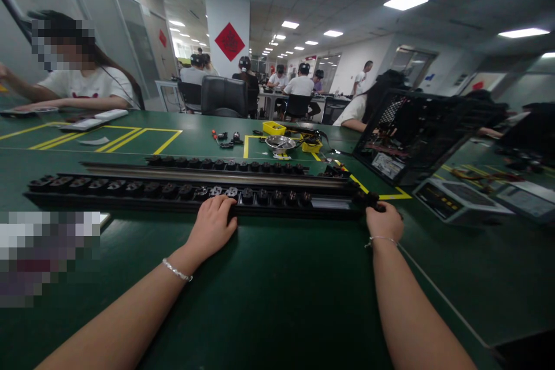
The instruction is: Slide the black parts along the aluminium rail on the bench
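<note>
A long black power strip [143, 192] with several sockets lies across the green table in front of me. A second long strip [225, 166] lies just behind it. My left hand [213, 224] rests on the near strip's front edge near its middle, fingers curled over the rail. At the strip's right end, my right hand [384, 221] is closed around the end cap. Both wrists wear thin bracelets.
A metal bowl [280, 143] and yellow bins [274, 128] sit mid-table beyond the strips. An open black computer case [416, 133] stands at right, with a grey box [455, 201] beside it. A seated person in white [87, 84] works at far left; others sit farther back.
</note>
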